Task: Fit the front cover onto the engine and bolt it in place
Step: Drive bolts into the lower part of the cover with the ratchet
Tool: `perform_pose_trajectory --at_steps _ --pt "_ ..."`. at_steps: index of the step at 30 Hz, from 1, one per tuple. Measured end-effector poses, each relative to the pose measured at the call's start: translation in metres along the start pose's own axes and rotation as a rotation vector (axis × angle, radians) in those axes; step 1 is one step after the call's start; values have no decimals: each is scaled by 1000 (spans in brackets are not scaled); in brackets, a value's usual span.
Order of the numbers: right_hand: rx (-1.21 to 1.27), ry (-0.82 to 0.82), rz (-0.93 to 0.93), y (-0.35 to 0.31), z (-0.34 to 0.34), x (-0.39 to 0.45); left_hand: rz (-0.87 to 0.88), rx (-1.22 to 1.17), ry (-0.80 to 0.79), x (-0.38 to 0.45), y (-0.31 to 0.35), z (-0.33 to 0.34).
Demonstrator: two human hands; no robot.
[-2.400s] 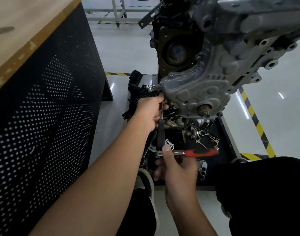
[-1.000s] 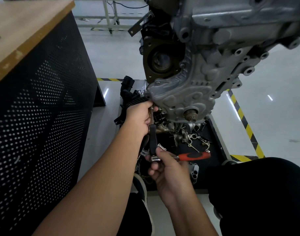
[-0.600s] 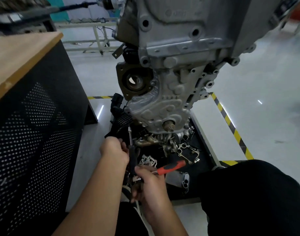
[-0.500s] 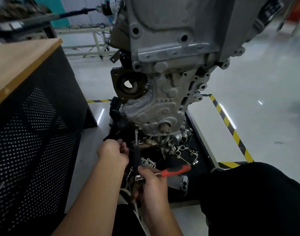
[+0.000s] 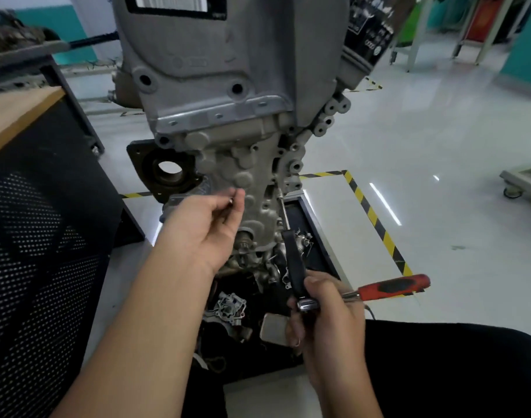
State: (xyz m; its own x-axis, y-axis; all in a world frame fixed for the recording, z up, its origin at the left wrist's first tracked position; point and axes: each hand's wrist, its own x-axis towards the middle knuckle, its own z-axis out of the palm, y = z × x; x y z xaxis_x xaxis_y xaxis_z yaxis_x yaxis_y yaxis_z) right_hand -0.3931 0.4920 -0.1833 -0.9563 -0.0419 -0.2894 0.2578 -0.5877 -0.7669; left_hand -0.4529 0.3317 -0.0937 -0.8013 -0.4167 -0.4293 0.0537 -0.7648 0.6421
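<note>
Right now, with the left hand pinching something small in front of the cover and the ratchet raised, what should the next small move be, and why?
Probably start the small bolt, pinched in the left hand, by hand in a cover hole. The right hand holds the ratchet with its extension tip at the cover's right edge, ready to tighten afterwards.

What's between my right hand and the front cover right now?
In the head view, the ratchet's long extension bar spans that gap, running from the right hand up to the right edge of the front cover.
</note>
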Motion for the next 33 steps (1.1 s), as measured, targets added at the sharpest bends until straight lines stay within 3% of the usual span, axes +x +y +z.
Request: perform_pose_trajectory --at_steps 10,20,26,33 --pt "-16 4 -104 -67 -34 6 1 -25 -122 21 -70 64" --pt "-43 -16 -43 -58 -35 18 5 201 -192 36 -72 72" --pt "-24 -15 -43 -51 -34 20 -4 197 -114 40 -71 68" --pt "-20 18 -62 -53 -37 24 -65 249 -171 41 -73 71"
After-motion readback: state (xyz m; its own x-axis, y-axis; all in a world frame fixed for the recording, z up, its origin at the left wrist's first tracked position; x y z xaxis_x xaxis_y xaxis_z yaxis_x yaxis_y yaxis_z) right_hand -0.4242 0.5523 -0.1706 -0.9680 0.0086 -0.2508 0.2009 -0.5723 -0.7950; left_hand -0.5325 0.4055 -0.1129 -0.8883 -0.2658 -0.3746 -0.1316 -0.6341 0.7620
